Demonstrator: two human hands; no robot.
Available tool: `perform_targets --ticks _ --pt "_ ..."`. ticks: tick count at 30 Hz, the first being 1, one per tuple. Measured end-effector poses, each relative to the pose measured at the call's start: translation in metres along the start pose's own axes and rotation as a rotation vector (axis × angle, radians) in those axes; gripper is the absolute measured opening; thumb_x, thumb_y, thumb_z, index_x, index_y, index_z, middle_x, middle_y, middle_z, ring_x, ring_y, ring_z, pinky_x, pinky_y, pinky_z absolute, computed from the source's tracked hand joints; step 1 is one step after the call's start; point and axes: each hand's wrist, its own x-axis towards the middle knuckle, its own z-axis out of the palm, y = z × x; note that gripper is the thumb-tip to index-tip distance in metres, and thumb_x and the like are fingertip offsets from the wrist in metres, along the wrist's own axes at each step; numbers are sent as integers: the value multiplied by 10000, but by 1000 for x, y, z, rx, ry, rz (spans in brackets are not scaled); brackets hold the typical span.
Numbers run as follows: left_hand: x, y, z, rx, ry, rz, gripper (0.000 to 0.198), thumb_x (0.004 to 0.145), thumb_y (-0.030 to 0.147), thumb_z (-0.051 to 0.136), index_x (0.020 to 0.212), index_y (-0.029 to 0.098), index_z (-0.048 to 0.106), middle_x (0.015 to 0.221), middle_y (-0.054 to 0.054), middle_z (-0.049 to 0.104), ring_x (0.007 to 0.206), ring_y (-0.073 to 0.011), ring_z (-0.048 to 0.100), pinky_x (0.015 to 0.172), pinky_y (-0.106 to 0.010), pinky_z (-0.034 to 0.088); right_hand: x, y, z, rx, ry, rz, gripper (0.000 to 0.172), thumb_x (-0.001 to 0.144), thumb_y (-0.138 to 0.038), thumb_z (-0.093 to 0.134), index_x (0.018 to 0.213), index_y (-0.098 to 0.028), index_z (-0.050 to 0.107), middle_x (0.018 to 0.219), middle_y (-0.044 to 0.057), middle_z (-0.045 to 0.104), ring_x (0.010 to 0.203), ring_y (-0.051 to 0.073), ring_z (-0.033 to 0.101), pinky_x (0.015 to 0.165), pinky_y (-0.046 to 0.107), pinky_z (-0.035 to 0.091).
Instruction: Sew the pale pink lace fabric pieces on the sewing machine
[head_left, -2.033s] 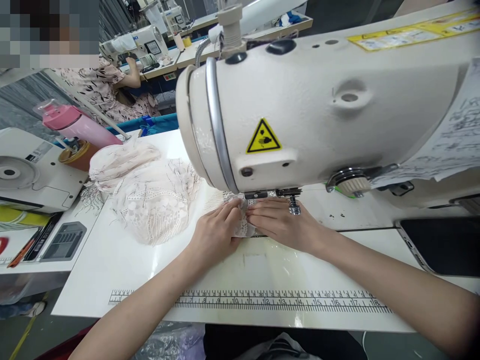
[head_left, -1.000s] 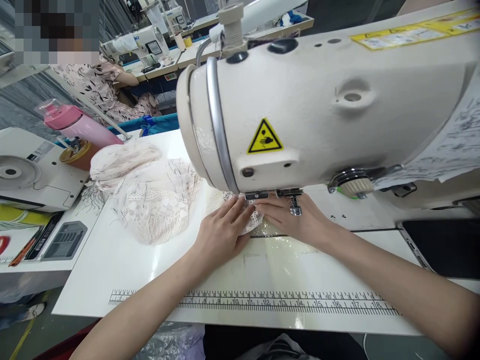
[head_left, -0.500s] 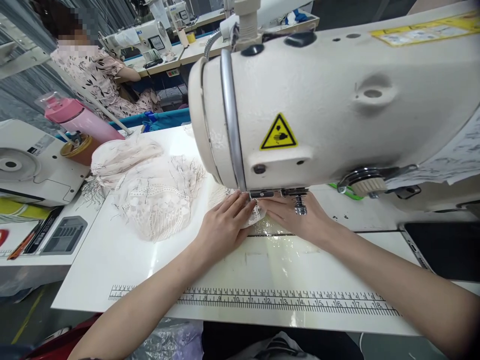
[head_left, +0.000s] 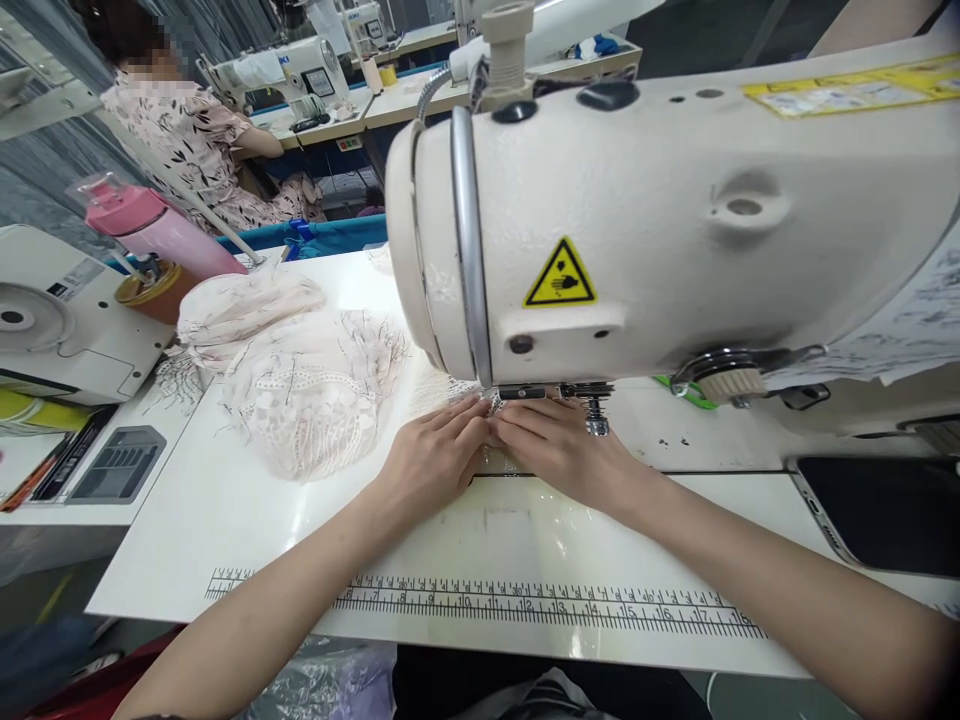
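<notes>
Beneath the head of a white sewing machine (head_left: pixel 637 200), my left hand (head_left: pixel 435 447) and my right hand (head_left: pixel 561 447) meet close to the needle area. Both have their fingers drawn together on a small piece of white lace fabric (head_left: pixel 429 393), mostly hidden by the hands and the machine. My right fingertips are bent and nearly touch my left thumb. To the left lies a heap of pale lace fabric (head_left: pixel 304 410) with loose dark threads. The needle and presser foot cannot be made out.
A ruler strip (head_left: pixel 480 603) runs along the table's front edge. A phone (head_left: pixel 885 510) lies at the right. A pink bottle (head_left: pixel 169 230) and another machine (head_left: pixel 67 310) stand at the left. Farther back, a person in a patterned top (head_left: pixel 176 130) sits beside more machines.
My right hand has moved left towards my left hand, its fingers now more bent. The lace that showed between the hands is now mostly covered. The camera view has shifted slightly.
</notes>
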Motion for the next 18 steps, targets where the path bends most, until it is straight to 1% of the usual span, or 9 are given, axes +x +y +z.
perform_targets --ticks 2,4,8,11,14,16,18 --pt "-1 1 1 -11 2 -30 257 846 57 463 1028 153 617 1206 -101 686 1157 -222 640 972 -358 571 0 0 3 -4 -7 -7 238 965 -83 453 966 -202 659 959 41 665 907 167 573 818 309 434" --pt "-2 3 2 -23 20 -51 292 804 54 484 1059 150 589 1214 -114 680 1172 -232 632 976 -370 568 1 -1 4 18 0 -11 218 957 -90 478 943 -209 660 932 35 665 893 166 578 799 301 434" --pt "-1 5 3 -41 103 7 229 823 29 510 999 173 534 1204 -103 683 1145 -223 642 988 -385 541 3 -2 2 62 25 8 177 975 -152 491 907 -188 651 873 35 654 847 159 581 746 287 438" --pt "1 3 2 -66 139 0 233 827 21 536 989 186 503 1142 -85 699 1028 -208 670 867 -356 557 3 -2 2 106 57 -2 170 975 -141 495 923 -182 651 862 22 644 829 144 582 701 272 425" --pt "2 0 -1 -49 121 -20 222 826 45 560 979 198 510 1013 -53 706 885 -198 662 755 -344 530 1 0 6 150 84 -11 181 966 -115 507 965 -215 658 905 1 661 803 121 595 674 265 403" --pt "2 -1 -3 -11 110 -13 169 838 69 568 910 213 517 939 -33 697 815 -190 638 723 -342 502 0 2 9 152 109 21 133 972 -161 529 973 -212 651 957 5 677 813 117 612 709 275 415" --pt "2 -1 -4 13 108 -10 149 847 85 569 845 220 509 904 -25 691 789 -186 622 712 -340 486 -1 3 11 139 116 38 113 977 -199 537 983 -205 650 989 14 688 852 127 626 748 284 429"
